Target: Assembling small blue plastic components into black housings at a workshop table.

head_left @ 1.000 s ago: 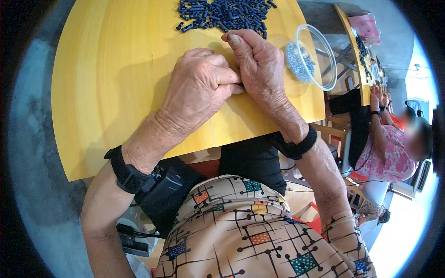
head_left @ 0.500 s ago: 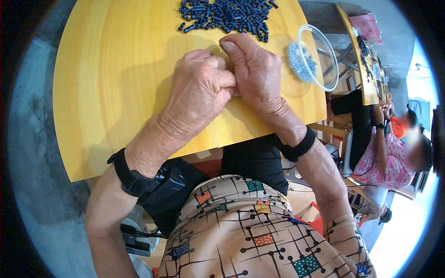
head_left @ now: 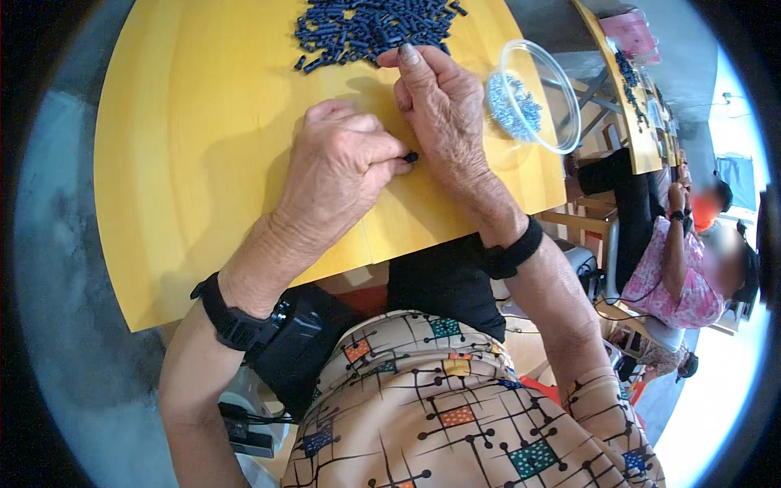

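My left hand point(head_left: 332, 171) is closed in a pinch over the table, with a small dark tubular piece point(head_left: 412, 157) between thumb and forefinger. Only the end of that piece sticks out. A little farther off and to the right, my right hand point(head_left: 447, 118) has its thumb pressed against the forefinger. Whatever may sit in that pinch is too small to make out. Just beyond its fingertips lies a heap of short dark blue tubular pieces point(head_left: 366, 28). A clear plastic tub point(head_left: 580, 114) stands right of my right hand, with many tiny shiny silvery-blue parts point(head_left: 512, 108) in it.
The yellow wooden table point(head_left: 179, 163) has its near edge in front of my body. On the right, a person in a pink patterned top point(head_left: 675, 276) sits at another table point(head_left: 647, 150) with more dark pieces. Other people are behind.
My hands have come apart. The right hand has moved away toward the heap, while the dark piece now shows in my left fingertips. The view has shifted slightly.
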Demonstrator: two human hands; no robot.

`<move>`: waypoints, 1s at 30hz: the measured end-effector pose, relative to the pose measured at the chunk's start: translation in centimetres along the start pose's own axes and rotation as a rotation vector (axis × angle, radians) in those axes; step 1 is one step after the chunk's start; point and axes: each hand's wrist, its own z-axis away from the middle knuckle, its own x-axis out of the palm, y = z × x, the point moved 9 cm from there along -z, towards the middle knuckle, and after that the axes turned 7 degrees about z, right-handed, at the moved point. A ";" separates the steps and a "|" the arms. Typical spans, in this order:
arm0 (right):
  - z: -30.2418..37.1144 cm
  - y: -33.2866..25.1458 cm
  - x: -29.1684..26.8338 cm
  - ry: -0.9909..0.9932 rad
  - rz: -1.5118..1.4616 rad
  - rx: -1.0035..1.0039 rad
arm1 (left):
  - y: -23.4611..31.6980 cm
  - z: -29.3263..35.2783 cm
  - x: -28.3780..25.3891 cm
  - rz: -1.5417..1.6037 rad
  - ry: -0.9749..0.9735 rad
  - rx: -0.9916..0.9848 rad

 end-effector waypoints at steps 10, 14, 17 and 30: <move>0.6 -3.1 0.9 0.093 0.407 -0.298 | 0.2 -0.4 -0.3 -0.046 0.007 -0.011; 1.0 -3.5 1.6 0.091 0.432 -0.322 | -0.1 0.2 -0.5 -0.032 0.029 0.008; 1.3 -4.1 1.7 0.098 0.473 -0.371 | 0.2 0.2 -0.7 -0.051 0.025 0.016; 1.9 -5.0 2.5 0.040 0.523 -0.433 | 0.5 0.3 -1.7 0.001 0.044 -0.011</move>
